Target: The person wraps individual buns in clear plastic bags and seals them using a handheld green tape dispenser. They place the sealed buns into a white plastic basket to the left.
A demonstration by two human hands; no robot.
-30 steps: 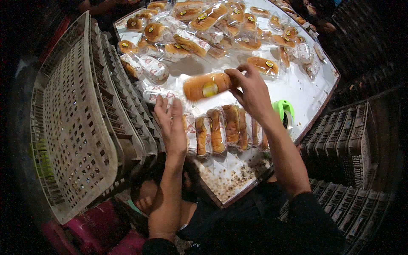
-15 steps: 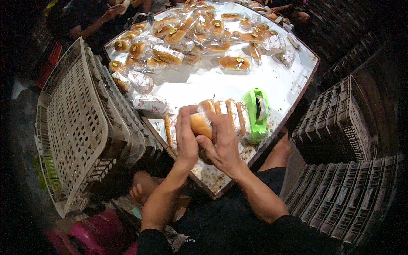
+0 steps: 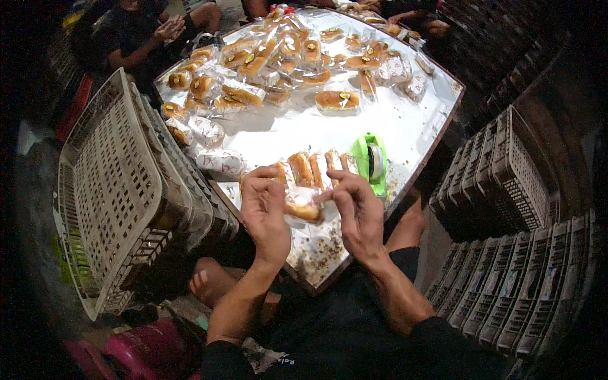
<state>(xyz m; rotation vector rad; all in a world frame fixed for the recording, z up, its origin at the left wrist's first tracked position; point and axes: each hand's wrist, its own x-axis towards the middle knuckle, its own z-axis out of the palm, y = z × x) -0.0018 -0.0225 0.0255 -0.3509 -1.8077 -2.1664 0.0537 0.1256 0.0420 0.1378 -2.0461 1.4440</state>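
Since half a second ago we have drawn both hands nearer the table's front corner, and the wrapped bun now hangs between them in its clear bag rather than being cupped upright above the row.

Taking the green tape dispenser as our landmark and reading from the left: far to its left a stack of pale plastic crates leans against the table edge. Nearer, our left hand has its fingers curled and pinched narrow on the bag's left end. The bun sits just left of and below the dispenser, over the crumb-strewn steel table. Our right hand, below the dispenser, pinches the bag's right end with thumb and forefinger, the other fingers loosely bent. A row of wrapped buns lies just left of the dispenser, behind our hands. Well right of it stand dark stacked crates.
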